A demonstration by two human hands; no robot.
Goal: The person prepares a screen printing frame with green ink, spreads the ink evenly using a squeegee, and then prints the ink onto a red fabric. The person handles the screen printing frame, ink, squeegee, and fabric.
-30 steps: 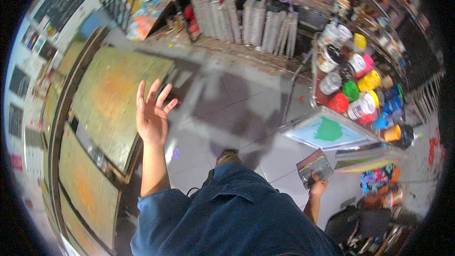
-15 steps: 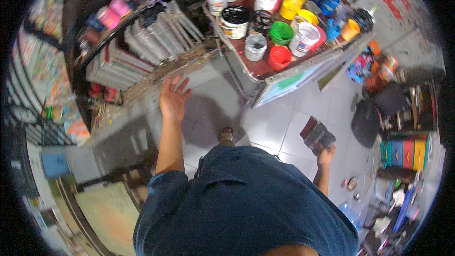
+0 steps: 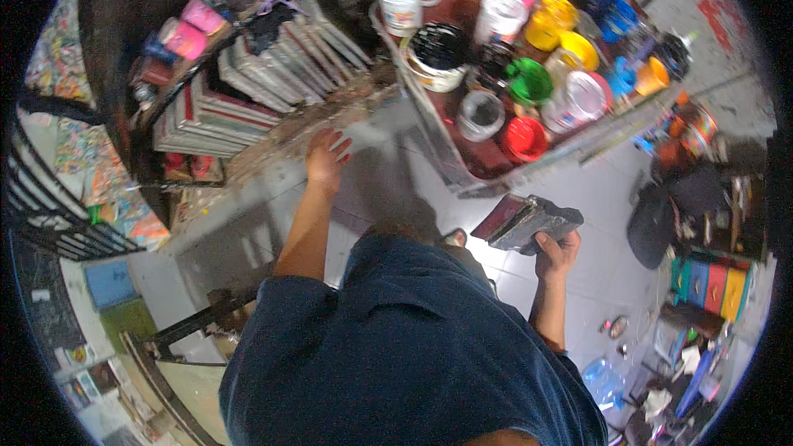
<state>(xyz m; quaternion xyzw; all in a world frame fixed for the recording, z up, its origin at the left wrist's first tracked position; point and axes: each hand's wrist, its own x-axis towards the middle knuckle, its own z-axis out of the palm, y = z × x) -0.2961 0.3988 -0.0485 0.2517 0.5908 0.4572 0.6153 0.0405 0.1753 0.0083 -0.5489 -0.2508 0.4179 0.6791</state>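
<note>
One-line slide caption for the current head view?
Right hand holding a flat dark block near a table of paint tubs; left hand empty.

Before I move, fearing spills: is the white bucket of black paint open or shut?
Open: no lid covers the white bucket; black paint shows.

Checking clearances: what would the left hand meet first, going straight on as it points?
Likely the row of grey-edged flat frames standing on edge ahead of the empty left hand; depth is unclear, so it might pass above them instead.
</note>
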